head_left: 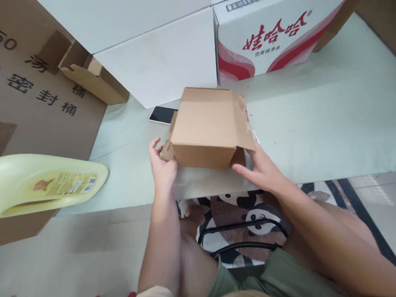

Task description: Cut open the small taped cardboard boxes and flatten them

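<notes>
Right at the near edge of the pale green table (317,127), the small brown cardboard box (208,122) sat between both hands. The left hand (162,166) had its grip curled round the box's left corner and loose side flap. The right hand (262,171) lay flat and open against the right side, closed on nothing. I think the box could slip off the edge and fall, because it sat so close to it and only one hand really held it. The torn flap on the right might rip more if pulled. A black phone (163,115) lay just behind the box and could get bumped. Big white boxes (162,63) and a red-and-white carton (271,33) stood behind, blocking any push that way. A pale yellow plastic bottle (42,185) lay well apart on the left.
</notes>
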Motion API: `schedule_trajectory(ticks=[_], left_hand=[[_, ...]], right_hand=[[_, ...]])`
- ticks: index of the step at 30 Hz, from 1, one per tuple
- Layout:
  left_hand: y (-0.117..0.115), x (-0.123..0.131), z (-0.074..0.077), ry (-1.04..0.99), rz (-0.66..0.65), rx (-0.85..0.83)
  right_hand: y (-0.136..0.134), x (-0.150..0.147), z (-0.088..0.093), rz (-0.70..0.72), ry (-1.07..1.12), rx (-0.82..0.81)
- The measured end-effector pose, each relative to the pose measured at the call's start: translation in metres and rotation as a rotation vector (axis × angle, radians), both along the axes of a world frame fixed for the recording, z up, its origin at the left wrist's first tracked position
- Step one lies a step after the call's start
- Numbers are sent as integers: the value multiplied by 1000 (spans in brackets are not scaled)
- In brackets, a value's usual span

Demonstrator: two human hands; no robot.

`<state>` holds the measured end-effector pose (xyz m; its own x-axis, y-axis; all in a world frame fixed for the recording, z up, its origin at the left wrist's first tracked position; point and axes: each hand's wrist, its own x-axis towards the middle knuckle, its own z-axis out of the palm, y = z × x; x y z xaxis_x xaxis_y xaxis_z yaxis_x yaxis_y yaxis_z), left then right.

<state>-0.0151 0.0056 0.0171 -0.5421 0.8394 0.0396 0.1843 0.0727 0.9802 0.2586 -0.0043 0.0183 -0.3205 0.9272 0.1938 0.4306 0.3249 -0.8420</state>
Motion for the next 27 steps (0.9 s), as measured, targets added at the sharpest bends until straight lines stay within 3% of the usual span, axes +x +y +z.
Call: schedule_trajectory(ticks=[3, 6, 11, 14, 17, 21, 25, 27], left_hand=[[1, 1, -5, 174, -191, -117], [0, 5, -7, 2, -327, -225], [-3, 9, -6, -265, -313, -68], [-4, 10, 0, -334, -381, 4], [-6, 10, 7, -331, -387, 44], [-12, 5, 12, -364, -396, -36], [-15, 4, 9, -343, -533, -107], [-11, 4, 6, -212, -423, -22]], right_hand=[[3, 1, -4, 19, -1, -46], [5, 1, -8, 18, 50, -125], [8, 7, -14, -92, 125, -197], [8, 9, -16, -59, 142, -259], [9, 10, -17, -159, 187, -293], [14, 20, -16, -424, 246, -143], [16, 31, -10, -423, 389, -137], [15, 30, -3, -435, 455, -170]])
